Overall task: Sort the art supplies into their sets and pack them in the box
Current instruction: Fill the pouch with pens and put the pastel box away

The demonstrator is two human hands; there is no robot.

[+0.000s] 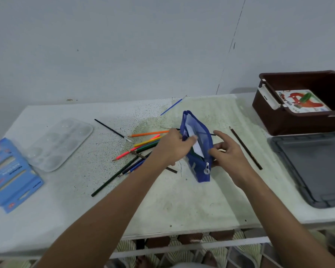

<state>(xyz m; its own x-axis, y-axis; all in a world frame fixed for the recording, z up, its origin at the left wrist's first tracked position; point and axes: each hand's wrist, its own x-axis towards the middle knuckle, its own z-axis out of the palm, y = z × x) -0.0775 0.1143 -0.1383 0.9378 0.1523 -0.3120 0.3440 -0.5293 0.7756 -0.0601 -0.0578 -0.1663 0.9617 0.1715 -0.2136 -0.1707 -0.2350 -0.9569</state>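
Observation:
A blue mesh zip pouch (200,171) stands on the table's middle, unzipped, with white paper showing inside. My left hand (172,145) grips its left rim with the thumb hooked over the opening. My right hand (227,149) holds the pouch's right side with curled fingers. Several coloured pencils (145,144) lie loose in a heap just left of the pouch. A black-handled paintbrush (112,130) lies beyond them. A thin blue brush (171,106) lies behind the pouch. A dark pencil (246,148) lies to the right.
A brown plastic box (290,120) at the far right holds an oil pastel packet (302,102). Its grey lid (315,167) lies in front of it. A clear paint palette (60,143) and blue pencil boxes (10,175) sit at the left.

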